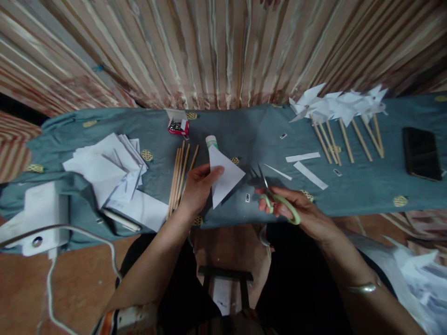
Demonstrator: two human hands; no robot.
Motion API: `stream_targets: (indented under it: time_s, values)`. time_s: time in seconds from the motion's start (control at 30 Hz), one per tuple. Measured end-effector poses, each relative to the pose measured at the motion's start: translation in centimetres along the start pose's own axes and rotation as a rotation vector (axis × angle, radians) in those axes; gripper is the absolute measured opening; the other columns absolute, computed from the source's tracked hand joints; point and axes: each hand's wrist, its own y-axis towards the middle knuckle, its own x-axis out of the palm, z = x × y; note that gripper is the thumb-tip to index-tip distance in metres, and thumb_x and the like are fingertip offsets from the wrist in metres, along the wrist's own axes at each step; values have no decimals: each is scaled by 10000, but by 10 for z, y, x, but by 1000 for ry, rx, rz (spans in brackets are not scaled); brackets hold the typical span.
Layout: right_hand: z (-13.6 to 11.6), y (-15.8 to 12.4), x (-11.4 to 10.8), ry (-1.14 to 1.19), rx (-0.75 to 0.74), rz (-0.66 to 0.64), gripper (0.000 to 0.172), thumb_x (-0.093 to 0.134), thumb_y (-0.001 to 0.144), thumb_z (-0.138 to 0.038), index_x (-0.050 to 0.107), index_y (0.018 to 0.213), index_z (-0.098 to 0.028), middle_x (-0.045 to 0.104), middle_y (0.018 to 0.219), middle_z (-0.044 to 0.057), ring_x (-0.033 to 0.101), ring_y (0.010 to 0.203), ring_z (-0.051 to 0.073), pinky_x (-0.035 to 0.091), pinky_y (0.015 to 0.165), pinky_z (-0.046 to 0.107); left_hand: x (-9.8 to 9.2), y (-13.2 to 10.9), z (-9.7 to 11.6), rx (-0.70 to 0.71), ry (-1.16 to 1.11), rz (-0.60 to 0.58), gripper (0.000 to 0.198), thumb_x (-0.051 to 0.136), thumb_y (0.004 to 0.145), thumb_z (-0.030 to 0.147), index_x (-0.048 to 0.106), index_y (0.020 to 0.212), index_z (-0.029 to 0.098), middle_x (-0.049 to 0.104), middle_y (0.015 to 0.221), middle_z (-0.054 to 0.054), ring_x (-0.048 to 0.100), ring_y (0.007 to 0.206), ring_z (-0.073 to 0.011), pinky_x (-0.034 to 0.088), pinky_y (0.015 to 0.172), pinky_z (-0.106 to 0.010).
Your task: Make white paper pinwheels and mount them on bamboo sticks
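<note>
My left hand (198,188) pinches a folded white paper triangle (225,176) above the blue-grey cloth (244,135) on the table. My right hand (296,211) grips green-handled scissors (275,197), their blades pointing up and left towards the paper without touching it. A bundle of thin wooden sticks (179,177) lies just left of my left hand. Behind the paper stands a glue tube (211,141).
A pile of white paper squares (108,172) lies at the left. Finished paper pinwheels on sticks (342,116) lie at the back right, next to a black phone (422,153). Cut paper strips (307,168) lie right of centre. A small red box of pins (178,124) sits at the back.
</note>
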Motion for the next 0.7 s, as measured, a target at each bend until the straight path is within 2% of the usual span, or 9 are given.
stream_targets:
  time_s: [0.1,0.2,0.37,0.7]
  values:
    - [-1,-3,-1,-48,32,-128,634,838,648,-609,755,1105,-177,706,827,53,643,742,158,553,704,278,0,-3,-3,-16,41,-21,336,890,563,414,772,761,170,716,676,-12,611,593,-134,479,594,-252]
    - [-2,-4,0,-37,52,-192,642,829,665,-606,742,1132,-173,681,802,36,623,717,140,534,674,261,2,-6,-8,-36,112,-47,329,871,587,420,770,761,160,706,688,-12,596,600,-130,450,571,-241]
    - [-2,-4,1,-8,58,-214,647,843,654,-590,738,1128,-163,658,771,21,590,686,120,493,623,239,5,-8,-13,-40,187,-65,318,850,608,418,769,757,148,674,651,-4,569,577,-125,407,534,-229]
    - [6,-4,-3,-5,62,-221,614,846,674,-562,741,1144,-182,637,746,-1,534,639,88,450,593,220,5,-9,-15,-38,183,-89,300,838,625,401,770,761,142,670,643,-1,553,562,-112,380,510,-212]
